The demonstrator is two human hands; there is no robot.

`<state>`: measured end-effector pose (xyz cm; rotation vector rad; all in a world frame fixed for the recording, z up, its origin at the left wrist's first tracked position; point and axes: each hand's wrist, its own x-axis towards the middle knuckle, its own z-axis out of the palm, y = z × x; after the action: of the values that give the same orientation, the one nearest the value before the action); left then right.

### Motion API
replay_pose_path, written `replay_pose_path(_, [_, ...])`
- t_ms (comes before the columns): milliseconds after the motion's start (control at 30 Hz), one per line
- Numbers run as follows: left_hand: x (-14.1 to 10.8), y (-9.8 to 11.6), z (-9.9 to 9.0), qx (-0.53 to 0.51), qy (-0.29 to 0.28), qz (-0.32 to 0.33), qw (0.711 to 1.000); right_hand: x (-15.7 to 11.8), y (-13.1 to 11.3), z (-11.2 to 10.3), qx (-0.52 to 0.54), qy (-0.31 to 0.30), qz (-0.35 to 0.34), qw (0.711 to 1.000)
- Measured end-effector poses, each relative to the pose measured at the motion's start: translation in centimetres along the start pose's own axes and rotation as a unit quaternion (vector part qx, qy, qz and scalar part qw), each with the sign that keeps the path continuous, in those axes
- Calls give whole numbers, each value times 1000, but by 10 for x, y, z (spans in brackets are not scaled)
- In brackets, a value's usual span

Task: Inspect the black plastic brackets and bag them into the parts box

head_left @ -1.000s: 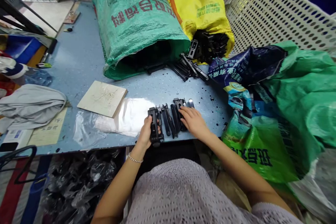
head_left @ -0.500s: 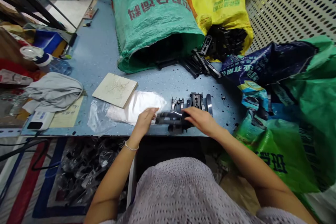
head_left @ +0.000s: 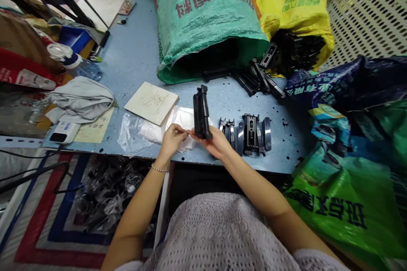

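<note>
My right hand (head_left: 216, 142) grips a black plastic part (head_left: 201, 112), long and narrow, which stands upright above the front of the table. Beside it on the left, my left hand (head_left: 173, 139) is closed in a pinch, its fingertips close to those of the right; whatever may be between them is too small to make out. Under and behind the hands lies a stack of clear plastic bags (head_left: 179, 118). To the right of my right hand, several more black plastic parts (head_left: 251, 133) sit side by side on the blue table (head_left: 127, 55).
A green woven sack (head_left: 206, 21) and a yellow sack (head_left: 295, 12) lie at the back, black parts spilling out. A pale square board (head_left: 151, 102), grey cloth (head_left: 84, 99) and water bottle (head_left: 78, 65) are at left. Green bags (head_left: 349, 194) crowd the right; bagged parts (head_left: 111, 199) lie below.
The black part has been turned from lying flat between both hands to upright in my right hand, which has moved left. My left hand has come off the part's end. The view has shifted.
</note>
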<state>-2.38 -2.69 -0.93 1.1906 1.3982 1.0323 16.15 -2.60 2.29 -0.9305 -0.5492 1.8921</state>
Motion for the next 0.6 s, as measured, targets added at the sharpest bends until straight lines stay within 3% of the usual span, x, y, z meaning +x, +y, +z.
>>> replay_pose_path(67, [-4,2,-8,99,17,76,992,14,12,5,-28,41,-9,999])
replay_pose_path(133, [-8,4,-18,240,10,144,960,11,16,3,-70,70,-30,995])
replay_pose_path(200, [-10,5,-26,327,-5,180,928,-7,13,-3,-97,34,-19,995])
replay_pose_path(333, [-11,7,-35,313,4,203,928,-45,10,-20,-83,-118,163,976])
replay_pose_path(400, [-17,9,-36,306,25,219,926,-47,16,-27,-46,-135,233,962])
replay_pose_path(467, [-31,11,-30,315,23,258,913,-37,26,-28,-15,-123,259,958])
replay_pose_path(533, [-50,15,-19,318,-38,306,897,-25,35,-23,-35,-99,235,966])
replay_pose_path(600, [-73,24,-8,302,-129,317,890,-20,41,-10,-138,-65,164,975])
